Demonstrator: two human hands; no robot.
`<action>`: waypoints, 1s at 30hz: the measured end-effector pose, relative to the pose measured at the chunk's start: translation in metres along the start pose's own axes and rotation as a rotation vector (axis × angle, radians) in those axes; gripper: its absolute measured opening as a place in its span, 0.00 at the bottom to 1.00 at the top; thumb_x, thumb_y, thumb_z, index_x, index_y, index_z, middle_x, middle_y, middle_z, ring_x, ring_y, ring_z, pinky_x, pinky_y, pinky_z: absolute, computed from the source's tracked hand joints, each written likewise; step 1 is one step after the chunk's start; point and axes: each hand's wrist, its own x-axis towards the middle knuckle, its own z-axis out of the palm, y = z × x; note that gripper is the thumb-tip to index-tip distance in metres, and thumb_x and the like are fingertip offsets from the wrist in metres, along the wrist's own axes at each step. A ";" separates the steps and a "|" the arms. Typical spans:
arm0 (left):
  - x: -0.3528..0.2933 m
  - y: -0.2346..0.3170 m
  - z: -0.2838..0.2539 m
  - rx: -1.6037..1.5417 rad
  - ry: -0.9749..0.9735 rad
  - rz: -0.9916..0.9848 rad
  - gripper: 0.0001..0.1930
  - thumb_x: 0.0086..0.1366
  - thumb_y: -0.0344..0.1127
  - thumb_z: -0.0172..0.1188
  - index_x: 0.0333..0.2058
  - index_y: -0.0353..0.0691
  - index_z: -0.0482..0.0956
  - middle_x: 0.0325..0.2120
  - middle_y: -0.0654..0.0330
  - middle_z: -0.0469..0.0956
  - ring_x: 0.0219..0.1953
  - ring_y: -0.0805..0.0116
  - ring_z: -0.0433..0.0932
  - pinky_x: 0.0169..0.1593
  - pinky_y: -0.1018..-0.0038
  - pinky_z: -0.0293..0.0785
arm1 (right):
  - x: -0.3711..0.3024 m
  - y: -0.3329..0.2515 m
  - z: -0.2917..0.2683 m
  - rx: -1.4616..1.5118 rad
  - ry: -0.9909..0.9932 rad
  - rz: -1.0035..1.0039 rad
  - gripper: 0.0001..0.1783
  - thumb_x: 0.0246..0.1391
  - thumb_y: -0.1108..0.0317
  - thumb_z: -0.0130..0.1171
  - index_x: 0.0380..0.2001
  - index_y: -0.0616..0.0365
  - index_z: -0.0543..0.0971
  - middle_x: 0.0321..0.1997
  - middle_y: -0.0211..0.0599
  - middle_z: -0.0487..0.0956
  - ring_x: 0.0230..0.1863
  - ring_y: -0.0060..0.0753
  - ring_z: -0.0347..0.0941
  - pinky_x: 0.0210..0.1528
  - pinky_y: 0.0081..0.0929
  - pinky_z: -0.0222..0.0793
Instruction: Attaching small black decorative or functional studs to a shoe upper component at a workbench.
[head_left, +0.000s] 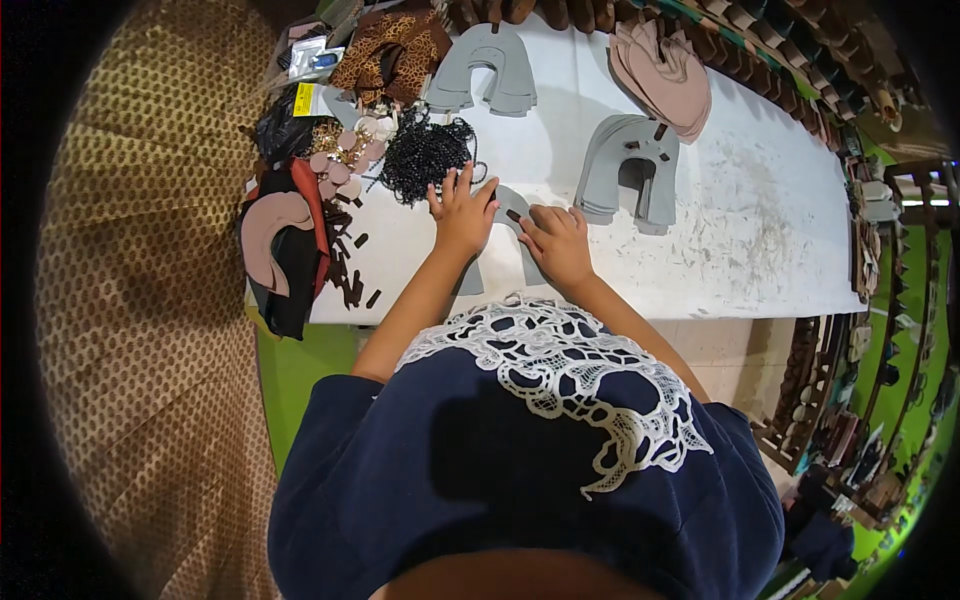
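Observation:
A grey U-shaped cut piece (516,201) lies near the table's front edge, partly hidden by my hands. On its curved top sits a short dark brown strip (514,215). My left hand (464,215) rests at the piece's left side, fingers spread, their tips beside a heap of black beaded strands (422,155). Across from it, my right hand (560,245) lies on the piece's right side with its fingers stretched and slightly bent, close to the brown strip. Neither hand grips anything that I can see.
Stacks of grey U-shaped pieces (640,140) and pink ones (660,75) lie farther back on the white tabletop (760,200). Loose brown strips (345,270), pink discs (335,165) and leopard-patterned material (385,55) crowd the left. Shoe-shaped forms line the far edge.

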 end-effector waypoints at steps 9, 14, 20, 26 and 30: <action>0.000 -0.006 0.005 -0.090 0.055 -0.030 0.17 0.56 0.45 0.58 0.46 0.56 0.76 0.60 0.56 0.59 0.62 0.52 0.53 0.61 0.43 0.37 | 0.003 -0.001 0.000 0.092 -0.017 0.053 0.17 0.48 0.55 0.58 0.40 0.48 0.78 0.47 0.31 0.71 0.50 0.33 0.65 0.54 0.44 0.54; 0.007 -0.005 -0.005 -0.109 0.080 -0.042 0.12 0.53 0.45 0.60 0.35 0.50 0.78 0.59 0.57 0.60 0.63 0.50 0.51 0.61 0.43 0.36 | 0.003 0.001 0.001 0.047 -0.051 0.011 0.18 0.49 0.54 0.56 0.44 0.45 0.78 0.49 0.34 0.71 0.51 0.36 0.64 0.54 0.44 0.54; 0.025 -0.008 -0.020 -0.123 0.009 -0.006 0.05 0.51 0.40 0.61 0.25 0.47 0.77 0.58 0.58 0.63 0.63 0.48 0.50 0.61 0.42 0.36 | 0.003 0.000 0.001 0.061 -0.047 0.019 0.18 0.49 0.55 0.56 0.44 0.44 0.78 0.50 0.34 0.71 0.52 0.36 0.64 0.55 0.44 0.54; 0.032 0.009 -0.045 -0.099 -0.319 0.199 0.14 0.61 0.45 0.48 0.32 0.46 0.80 0.47 0.61 0.75 0.59 0.59 0.62 0.59 0.40 0.37 | 0.003 0.002 0.001 0.078 -0.036 0.031 0.17 0.49 0.56 0.57 0.43 0.45 0.79 0.50 0.35 0.70 0.52 0.37 0.64 0.55 0.44 0.54; 0.036 0.010 -0.046 -0.161 -0.461 -0.018 0.14 0.62 0.45 0.47 0.37 0.49 0.80 0.42 0.64 0.78 0.51 0.62 0.71 0.59 0.40 0.36 | 0.003 0.000 0.001 0.101 -0.047 0.041 0.17 0.49 0.57 0.57 0.43 0.45 0.79 0.51 0.35 0.70 0.52 0.37 0.64 0.56 0.44 0.53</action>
